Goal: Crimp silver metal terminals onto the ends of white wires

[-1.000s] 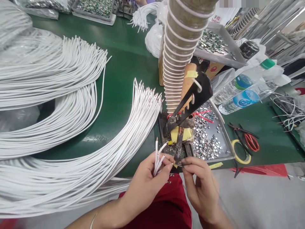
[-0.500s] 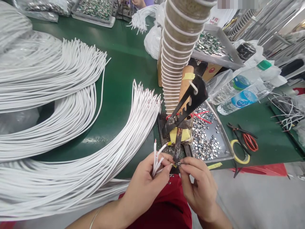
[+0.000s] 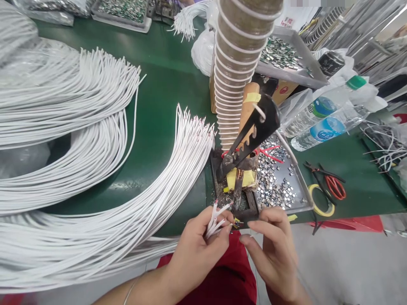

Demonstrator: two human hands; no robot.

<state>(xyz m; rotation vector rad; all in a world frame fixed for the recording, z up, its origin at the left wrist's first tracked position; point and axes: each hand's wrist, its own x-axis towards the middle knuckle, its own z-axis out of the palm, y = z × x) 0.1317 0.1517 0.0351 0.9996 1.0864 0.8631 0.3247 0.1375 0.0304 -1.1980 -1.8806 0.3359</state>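
My left hand (image 3: 203,241) is closed around several white cables (image 3: 213,224) whose stripped ends show reddish tips. Just past its fingertips a tiny metal connector (image 3: 237,223) sits at a wire end. To the right, my right hand (image 3: 270,245) has its thumb and forefinger apart, a short way from the connector, with nothing clear between them. Above both hands a soldering iron with a wooden handle (image 3: 250,101) slants down in a black metal stand (image 3: 251,135); its dark tip (image 3: 238,192) points toward the connector.
Long bundles of white cable (image 3: 152,186) cover the left side. A ribbed hose (image 3: 237,72) rises behind the iron. At right are a metal tray (image 3: 300,186) of small connectors, water bottles (image 3: 324,131), cutters (image 3: 333,186) and a yellow tape roll (image 3: 324,209). Another tray (image 3: 314,70) stands behind.
My hands have drawn slightly down, away from the iron's tip. The right fingers have parted and moved right, off the connector; the left hand still holds the cables, tilted more to the right.
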